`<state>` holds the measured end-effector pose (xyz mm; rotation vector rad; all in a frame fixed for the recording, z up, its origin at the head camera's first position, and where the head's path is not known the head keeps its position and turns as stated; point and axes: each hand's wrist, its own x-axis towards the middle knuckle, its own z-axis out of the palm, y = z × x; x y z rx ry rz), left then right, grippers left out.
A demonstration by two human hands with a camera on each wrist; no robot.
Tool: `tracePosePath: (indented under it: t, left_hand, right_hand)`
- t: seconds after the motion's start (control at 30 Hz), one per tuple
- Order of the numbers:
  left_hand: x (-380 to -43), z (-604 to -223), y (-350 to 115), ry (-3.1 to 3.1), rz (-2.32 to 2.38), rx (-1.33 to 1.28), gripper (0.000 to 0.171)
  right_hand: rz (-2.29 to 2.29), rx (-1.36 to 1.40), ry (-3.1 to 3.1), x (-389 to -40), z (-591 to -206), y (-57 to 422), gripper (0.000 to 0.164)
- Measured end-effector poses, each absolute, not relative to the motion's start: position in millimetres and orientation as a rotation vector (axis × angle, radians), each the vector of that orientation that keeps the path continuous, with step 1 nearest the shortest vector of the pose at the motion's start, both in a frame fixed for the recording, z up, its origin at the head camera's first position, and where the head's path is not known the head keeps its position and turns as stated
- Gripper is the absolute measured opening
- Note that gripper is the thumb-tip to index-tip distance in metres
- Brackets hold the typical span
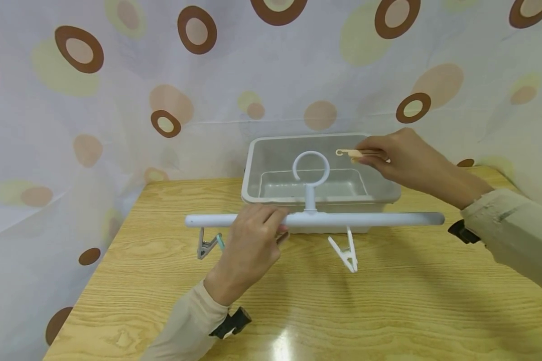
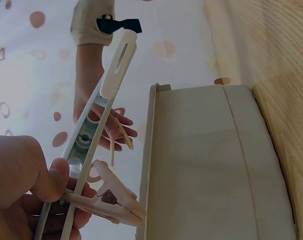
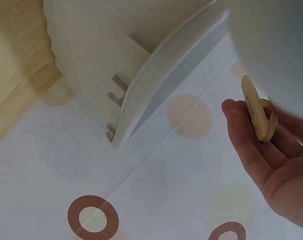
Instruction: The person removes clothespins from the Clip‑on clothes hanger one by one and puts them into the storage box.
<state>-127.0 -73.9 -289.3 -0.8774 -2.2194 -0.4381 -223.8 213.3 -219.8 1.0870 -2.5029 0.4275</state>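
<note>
My left hand (image 1: 255, 235) grips the bar of a pale hanger (image 1: 366, 219) with a ring-shaped hook, held in front of the bin. From the bar hang a grey clip (image 1: 202, 248), a teal clip (image 1: 220, 241) partly hidden by the hand, and a white clip (image 1: 349, 255). A pinkish clip (image 2: 111, 200) is beside the left fingers in the left wrist view. Over the right side of the bin, my right hand (image 1: 404, 155) pinches a yellowish clothespin (image 1: 349, 153) between thumb and fingers; it also shows as a clothespin (image 3: 259, 112) in the right wrist view.
A grey plastic bin (image 1: 253, 170) stands at the back of the wooden table (image 1: 171, 281), against a patterned cloth (image 1: 235, 75) covering the wall. Side hooks (image 3: 119, 92) show on the bin in the right wrist view. Both wrists wear black straps.
</note>
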Motion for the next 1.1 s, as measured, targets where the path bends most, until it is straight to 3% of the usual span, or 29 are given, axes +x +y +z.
tracePosePath:
  t: [0.23,0.57,1.1]
  left_hand:
    - [-127,-289,-75,-2.224,-0.430,-0.870,0.024]
    - [-129,-292,-75,-2.227,-0.412,-0.854,0.028]
    - [-126,-296,-68,-2.222,-0.424,-0.930,0.020]
  right_hand:
    - [0.431,1.125,-2.540,-240,-221,203,0.009]
    - [0.474,1.104,-2.596,-248,-210,188,0.010]
    - [0.473,1.067,-2.721,-280,-200,156,0.013]
